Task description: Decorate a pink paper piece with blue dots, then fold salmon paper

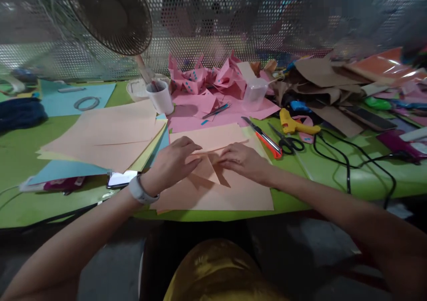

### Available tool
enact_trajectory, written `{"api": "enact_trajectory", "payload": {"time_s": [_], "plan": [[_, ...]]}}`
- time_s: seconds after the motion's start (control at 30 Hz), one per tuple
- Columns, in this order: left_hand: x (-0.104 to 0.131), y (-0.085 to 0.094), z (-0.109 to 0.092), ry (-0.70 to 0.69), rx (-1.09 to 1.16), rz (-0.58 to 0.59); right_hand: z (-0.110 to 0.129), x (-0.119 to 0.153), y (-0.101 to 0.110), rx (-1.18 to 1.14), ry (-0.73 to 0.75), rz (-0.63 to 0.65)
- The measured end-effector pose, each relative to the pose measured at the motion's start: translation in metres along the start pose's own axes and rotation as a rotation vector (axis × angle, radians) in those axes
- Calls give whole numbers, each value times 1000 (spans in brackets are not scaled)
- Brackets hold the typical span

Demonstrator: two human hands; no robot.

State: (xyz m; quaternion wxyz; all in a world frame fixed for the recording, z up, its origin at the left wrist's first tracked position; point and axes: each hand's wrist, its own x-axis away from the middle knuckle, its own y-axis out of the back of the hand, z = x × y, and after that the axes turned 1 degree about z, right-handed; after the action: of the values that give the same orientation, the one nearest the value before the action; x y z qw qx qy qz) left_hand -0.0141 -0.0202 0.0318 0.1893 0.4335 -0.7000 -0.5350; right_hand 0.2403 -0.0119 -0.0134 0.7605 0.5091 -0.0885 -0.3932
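Note:
A folded piece of peach paper (207, 171) stands partly raised, with a pointed flap toward me. Beneath it lies a flat peach sheet (247, 198) near the table's front edge. My left hand (173, 165), with a pale watch band at the wrist, holds the folded paper's left side, thumb below the fingers. On the right side, my right hand (245, 162) pinches the same paper between bent fingers and thumb. The fingertips partly hide its upper fold.
Peach and coloured sheets (100, 127) lie stacked at left, partly over a phone (122, 179). A box cutter (263, 138), scissors (288, 143) and a yellow glue gun (296, 124) with cables lie right. Behind stand a white cup (160, 98), pink paper shapes (200, 80) and a fan (110, 16).

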Motion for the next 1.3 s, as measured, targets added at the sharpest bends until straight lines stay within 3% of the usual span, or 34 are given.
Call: {"api": "enact_trajectory", "payload": {"time_s": [0.17,0.4,0.77,1.03,1.3], "plan": [[-15,-23,8,-26,-241,137,2,-13,3,-261,-265,-6],[-9,-28,17,-161,-384,57,-1,-13,-10,-608,-480,-171],[-9,-22,23,-259,-439,97,2,-12,-8,-578,-531,-193],[-13,-30,29,-173,-347,4,7,-21,0,-431,-440,-70],[-12,-32,27,-140,-281,-27,12,-29,-3,-506,-649,-38]]}}
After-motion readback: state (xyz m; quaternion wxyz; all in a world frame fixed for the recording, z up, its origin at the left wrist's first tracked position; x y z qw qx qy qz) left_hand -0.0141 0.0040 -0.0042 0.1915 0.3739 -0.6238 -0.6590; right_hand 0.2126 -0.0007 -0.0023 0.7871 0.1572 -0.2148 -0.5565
